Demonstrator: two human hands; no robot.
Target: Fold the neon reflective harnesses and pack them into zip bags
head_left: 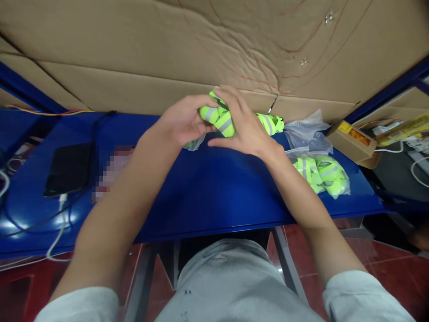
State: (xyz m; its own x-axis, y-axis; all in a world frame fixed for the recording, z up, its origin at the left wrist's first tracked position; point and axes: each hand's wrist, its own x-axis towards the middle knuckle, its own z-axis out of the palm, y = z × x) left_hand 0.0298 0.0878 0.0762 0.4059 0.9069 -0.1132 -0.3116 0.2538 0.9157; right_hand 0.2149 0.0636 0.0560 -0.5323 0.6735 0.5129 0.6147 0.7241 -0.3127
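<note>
Both my hands meet over the far middle of the blue table (208, 192). My left hand (182, 120) and my right hand (243, 125) are closed round a folded neon yellow-green garment with grey reflective stripes (223, 120). One end of the garment sticks out to the right of my right hand. A bit of clear plastic hangs under my left hand. To the right lies a clear bag holding more folded neon garments (323, 174).
An empty clear plastic bag (306, 129) lies behind the packed one. A dark phone (69, 167) with a white cable rests at the left. A small cardboard box (351, 141) sits at the right edge. A cardboard wall (167, 49) rises behind the table.
</note>
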